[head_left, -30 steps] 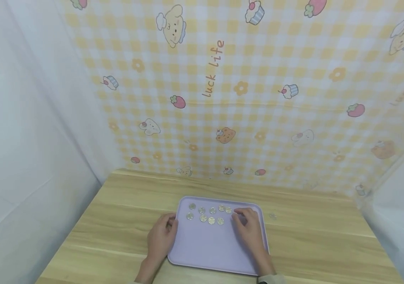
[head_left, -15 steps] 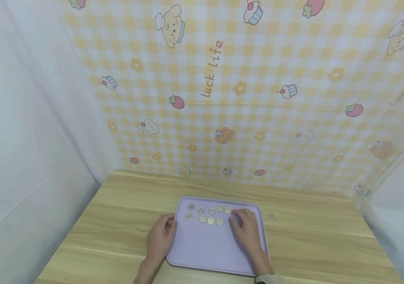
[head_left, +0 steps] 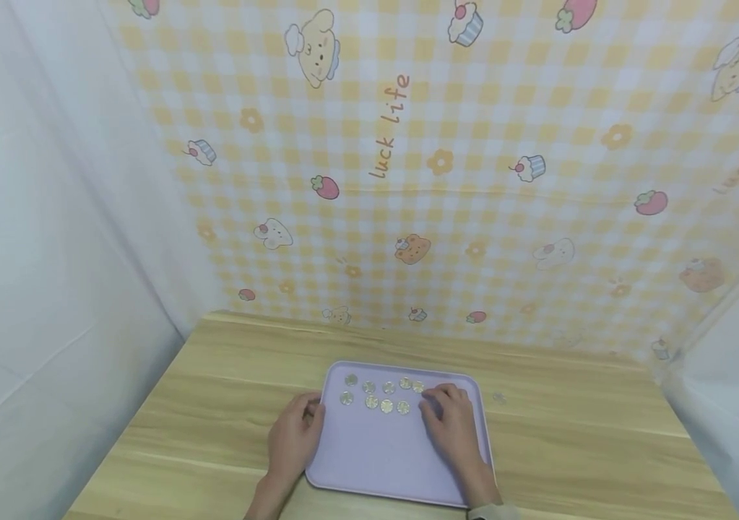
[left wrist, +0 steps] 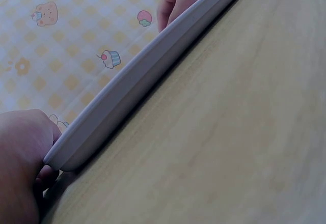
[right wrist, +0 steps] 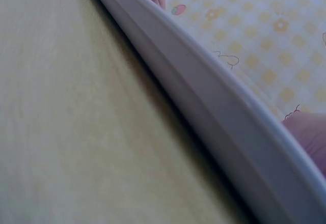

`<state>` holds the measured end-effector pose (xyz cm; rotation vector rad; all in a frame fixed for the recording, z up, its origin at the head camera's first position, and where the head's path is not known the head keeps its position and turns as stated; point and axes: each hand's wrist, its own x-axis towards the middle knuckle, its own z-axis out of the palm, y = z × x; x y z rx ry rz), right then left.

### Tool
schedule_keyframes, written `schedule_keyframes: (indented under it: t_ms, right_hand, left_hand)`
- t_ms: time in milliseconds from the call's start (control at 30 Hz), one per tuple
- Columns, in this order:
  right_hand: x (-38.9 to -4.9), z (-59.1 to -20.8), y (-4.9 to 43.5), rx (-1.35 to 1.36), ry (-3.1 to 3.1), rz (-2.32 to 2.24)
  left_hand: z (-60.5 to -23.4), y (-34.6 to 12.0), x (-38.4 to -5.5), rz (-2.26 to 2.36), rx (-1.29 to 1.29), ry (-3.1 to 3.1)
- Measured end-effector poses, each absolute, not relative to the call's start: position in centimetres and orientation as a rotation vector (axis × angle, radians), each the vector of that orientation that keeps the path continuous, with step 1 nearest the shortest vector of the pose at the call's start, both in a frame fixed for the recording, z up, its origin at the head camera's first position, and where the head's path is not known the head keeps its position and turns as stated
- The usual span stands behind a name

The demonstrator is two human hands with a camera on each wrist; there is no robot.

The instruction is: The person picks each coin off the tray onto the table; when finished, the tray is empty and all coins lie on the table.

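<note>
Several shiny round coins (head_left: 386, 406) lie in two rough rows along the far part of a shallow light-purple tray (head_left: 376, 462). My left hand (head_left: 294, 437) grips the tray's left edge; in the left wrist view, the thumb side of that hand (left wrist: 23, 142) is above the rim and a finger shows below it. Over the tray's right side is my right hand (head_left: 454, 430), fingers bent and thumb apart from the index finger. Its index fingertip is close beside the rightmost coin (head_left: 417, 387); whether they touch I cannot tell. Nothing shows between that finger and thumb.
The tray lies on a wood-grain table (head_left: 584, 448). A small, faint, clear-looking item (head_left: 499, 397) is on the table right of the tray. Behind stands a yellow checked cloth (head_left: 473, 217), with white sheeting (head_left: 70, 217) at the left.
My right hand has shifted slightly left, closer to the rightmost coin. The left hand stays at the tray's edge, and the coins keep their arrangement.
</note>
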<state>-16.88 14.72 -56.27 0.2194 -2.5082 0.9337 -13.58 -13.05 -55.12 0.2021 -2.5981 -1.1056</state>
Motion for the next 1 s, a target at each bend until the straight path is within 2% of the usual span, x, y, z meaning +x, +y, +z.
schedule_keyframes:
  t_ms: [733,1000]
  right_hand:
    - [-17.07,-56.37,14.70,0.364,-2.527,0.826]
    - [-17.02,-56.63,14.91,0.342,-2.488,0.819]
  left_hand:
    - [-55.45,-13.19,-13.80,-1.101,0.185,-2.574]
    - [-55.59,-13.15,-13.66,-1.098,0.161,-2.554]
